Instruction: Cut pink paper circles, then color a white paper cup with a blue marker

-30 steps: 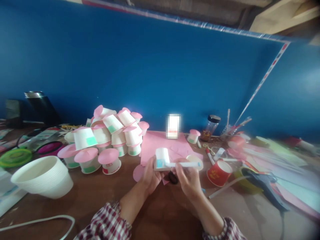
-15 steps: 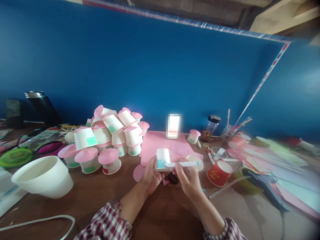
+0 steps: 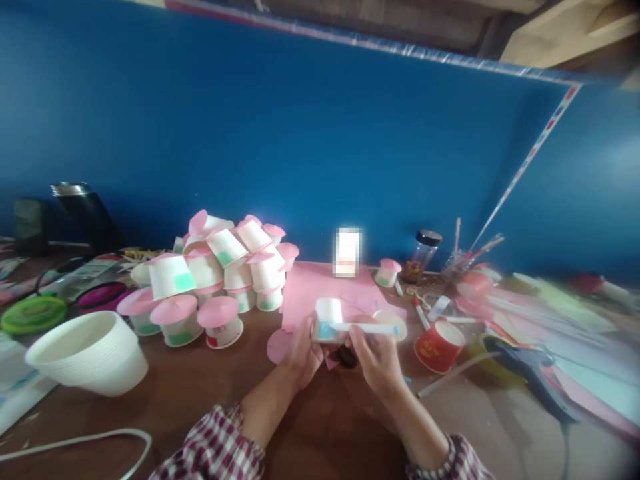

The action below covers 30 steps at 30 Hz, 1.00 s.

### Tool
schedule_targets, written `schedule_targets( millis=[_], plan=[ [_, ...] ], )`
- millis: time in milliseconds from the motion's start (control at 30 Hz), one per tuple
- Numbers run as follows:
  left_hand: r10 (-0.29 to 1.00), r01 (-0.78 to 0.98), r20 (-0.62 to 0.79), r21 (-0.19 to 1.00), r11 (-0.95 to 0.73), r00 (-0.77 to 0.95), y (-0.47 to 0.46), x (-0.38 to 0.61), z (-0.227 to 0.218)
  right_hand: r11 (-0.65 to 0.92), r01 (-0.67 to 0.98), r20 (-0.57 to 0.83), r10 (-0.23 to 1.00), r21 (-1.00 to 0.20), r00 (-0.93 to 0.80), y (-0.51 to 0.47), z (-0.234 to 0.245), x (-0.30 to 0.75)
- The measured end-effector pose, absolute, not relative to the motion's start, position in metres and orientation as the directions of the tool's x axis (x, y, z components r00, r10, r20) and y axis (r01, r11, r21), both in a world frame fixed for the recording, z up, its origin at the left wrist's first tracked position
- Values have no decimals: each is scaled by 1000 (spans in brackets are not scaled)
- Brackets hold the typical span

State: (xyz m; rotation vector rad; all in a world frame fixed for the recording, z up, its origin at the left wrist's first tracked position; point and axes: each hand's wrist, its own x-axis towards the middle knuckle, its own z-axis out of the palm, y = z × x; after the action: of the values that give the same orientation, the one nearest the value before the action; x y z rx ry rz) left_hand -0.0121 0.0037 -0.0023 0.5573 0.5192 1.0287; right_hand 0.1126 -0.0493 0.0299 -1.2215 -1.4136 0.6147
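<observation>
My left hand [image 3: 301, 352] is wrapped around a small white paper cup [image 3: 327, 319] with a blue patch, held upside down over the brown table. My right hand [image 3: 376, 357] pinches a white pen-like stick [image 3: 367, 329] whose tip touches the cup's side. A small dark object [image 3: 346, 356] lies on the table between my hands, and a pink paper sheet [image 3: 320, 287] lies just behind them.
A pile of white cups with pink lids [image 3: 210, 277] sits left of centre. A stack of white bowls [image 3: 87, 352] is at the left. A red cup [image 3: 438, 345], a glue gun [image 3: 533, 377] and a jar [image 3: 423, 257] lie to the right, against the blue wall.
The cup and stick have shifted very slightly right; my hands stay in nearly the same place.
</observation>
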Motion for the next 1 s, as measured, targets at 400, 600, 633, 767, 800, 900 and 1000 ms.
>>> schedule_targets(
  millis=[400, 600, 633, 767, 800, 900, 1000],
  plan=[
    [901, -641, -116, 666, 382, 418, 5, -14, -1, 334, 418, 429, 890, -845, 155, -48, 29, 115],
    [900, -633, -57, 692, 347, 431, 4, -15, 1, 347, 381, 419, 900, -857, 122, -48, 29, 116],
    [900, -629, -59, 696, 347, 431, 4, -15, 2, 350, 370, 419, 900, -860, 121, -48, 28, 115],
    [908, -620, -61, 711, 331, 414, 2, -14, 5, 358, 362, 426, 896, -860, 124, -48, 24, 115],
    [911, -622, -61, 712, 326, 408, 1, -14, 5, 358, 369, 427, 896, -857, 124, -48, 24, 115],
    [918, -631, -72, 705, 322, 389, 2, -14, 4, 348, 393, 422, 899, -851, 119, -49, 24, 115],
    [924, -628, -69, 714, 309, 377, 3, -15, 3, 331, 395, 414, 899, -857, 145, -49, 26, 115]
  ],
)
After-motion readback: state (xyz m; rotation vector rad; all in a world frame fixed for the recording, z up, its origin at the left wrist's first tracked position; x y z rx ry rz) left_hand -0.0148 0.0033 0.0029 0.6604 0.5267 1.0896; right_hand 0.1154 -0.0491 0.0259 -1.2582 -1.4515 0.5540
